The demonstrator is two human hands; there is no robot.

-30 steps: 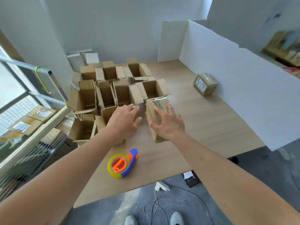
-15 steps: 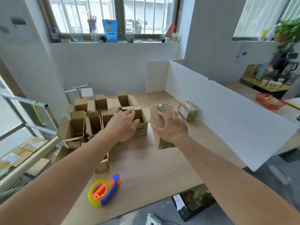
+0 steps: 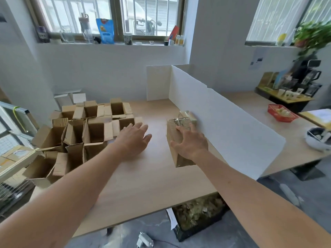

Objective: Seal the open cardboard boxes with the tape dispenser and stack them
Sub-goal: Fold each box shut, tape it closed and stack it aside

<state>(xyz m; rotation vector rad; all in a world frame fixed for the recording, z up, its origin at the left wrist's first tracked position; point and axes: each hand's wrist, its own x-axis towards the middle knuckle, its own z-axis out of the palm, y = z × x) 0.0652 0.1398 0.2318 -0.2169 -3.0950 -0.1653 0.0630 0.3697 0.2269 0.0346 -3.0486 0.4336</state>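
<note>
1. My right hand (image 3: 192, 143) has a curled grip on the taped box (image 3: 176, 140), near the white divider (image 3: 223, 126).
2. Left hand (image 3: 133, 138) hovers flat over the bench (image 3: 152, 176), grip loose, holding nothing.
3. Open boxes (image 3: 86, 129) cluster left, insides look empty.

Arms: both forearms are bare, no sleeves visible
Left hand (image 3: 133, 138): no glove, no ring
Right hand (image 3: 190, 143): no glove
</note>
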